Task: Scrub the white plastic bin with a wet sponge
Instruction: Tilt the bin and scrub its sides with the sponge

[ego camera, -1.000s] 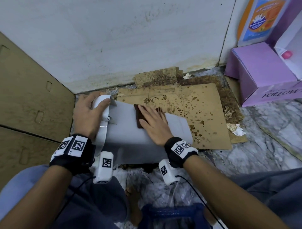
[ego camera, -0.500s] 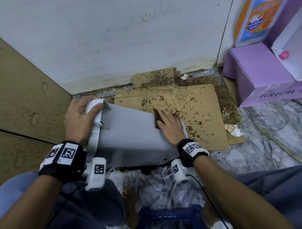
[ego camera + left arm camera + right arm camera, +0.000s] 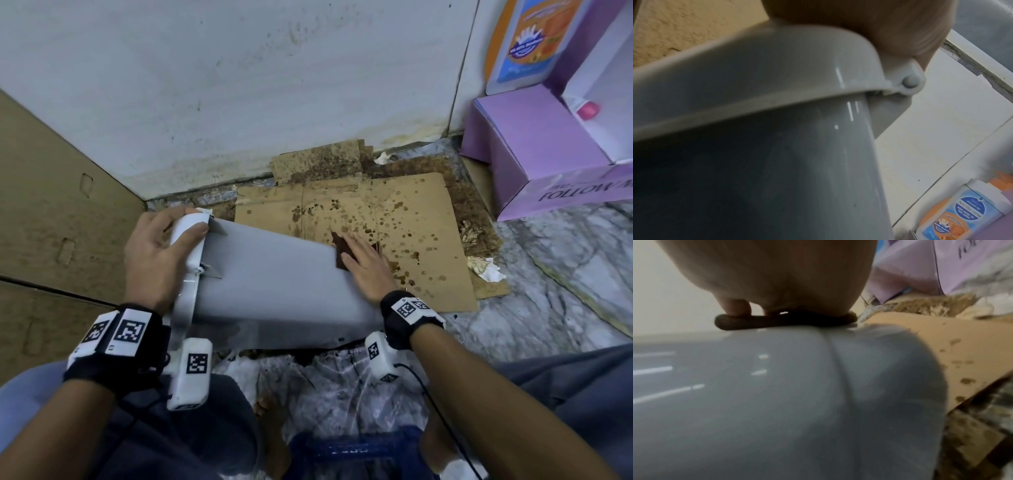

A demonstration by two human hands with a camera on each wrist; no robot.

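Observation:
The white plastic bin (image 3: 274,277) lies on its side on the floor, its rim to the left and its base to the right. My left hand (image 3: 161,250) grips the bin's rim (image 3: 186,260), thumb over the top edge; the left wrist view shows the rim (image 3: 756,78) and a hinge pin close up. My right hand (image 3: 364,258) lies flat with straight fingers on a dark brown sponge (image 3: 340,251), pressing it onto the bin's side near the base. In the right wrist view the sponge (image 3: 785,321) is squashed thin under my palm against the bin (image 3: 777,386).
Stained cardboard (image 3: 394,233) lies flat under and beyond the bin. A purple box (image 3: 548,154) and an orange-blue bottle (image 3: 527,44) stand at the right by the wall. A brown cardboard panel (image 3: 51,212) stands at the left. Crumpled plastic (image 3: 342,387) lies by my knees.
My right hand has slid the sponge along the bin's side from near the middle to its base end on the right. My left hand keeps its grip on the rim.

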